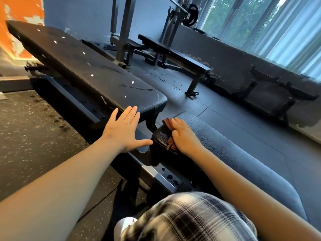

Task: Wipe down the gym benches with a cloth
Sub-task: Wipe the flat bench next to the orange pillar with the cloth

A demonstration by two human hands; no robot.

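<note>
**Entry: seat pad, narrow end, wipe in hand**

Cloth [167, 122], red-brown, bunched: lies on the narrow end of the seat pad [225, 145], at the corner nearest the back pad [97, 70].
My right hand [184, 136]: flat on the cloth, fingers straight, pressing it down.
My left hand [124, 129]: spread, holding nothing, fingertips at the back pad's lower edge; I cannot tell whether they touch it.
Method, as I judge it: keep my palm flat, open the cloth wider, run overlapping strokes edge to edge, and wrap over the rounded corner.
Back pad: torn in white flecks; I would wipe lightly there.
</note>
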